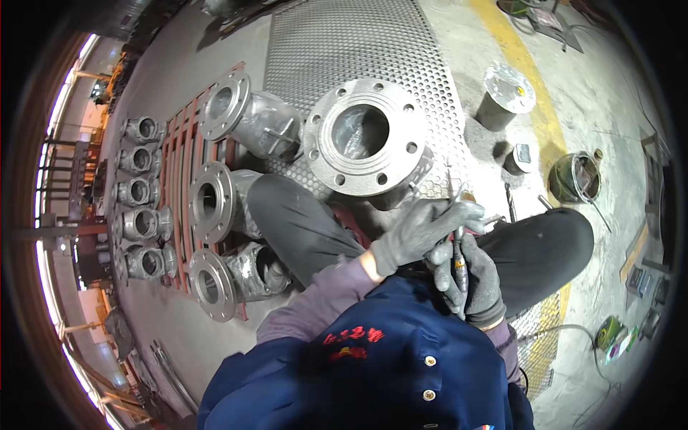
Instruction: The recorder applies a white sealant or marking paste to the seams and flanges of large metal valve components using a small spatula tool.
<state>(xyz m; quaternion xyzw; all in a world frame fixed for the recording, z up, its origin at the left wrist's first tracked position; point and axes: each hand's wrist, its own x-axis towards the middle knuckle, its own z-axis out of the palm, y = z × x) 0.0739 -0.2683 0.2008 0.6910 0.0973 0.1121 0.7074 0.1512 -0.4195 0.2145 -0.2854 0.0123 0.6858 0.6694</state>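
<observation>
Both my hands wear grey gloves and meet above my lap. My right hand (481,283) is closed round a slim pencil-shaped tool (460,266) with a yellow band, held roughly upright in the picture. At the tool's upper end, the fingers of my left hand (428,231) are closed; they partly hide its tip. Just beyond my hands stands a large metal pipe fitting, its round bolt-holed flange (326,140) facing up. The bore is open, and the fitting sits between my knees, apart from both hands.
More flanged fittings (209,203) stand at left beside a red slatted rack (188,143), with smaller ones (140,191) behind. Perforated sheet (358,43) covers the floor ahead. A metal cylinder (505,100), a small can (519,159) and a round tin (573,178) stand right; a hose (562,327) trails there.
</observation>
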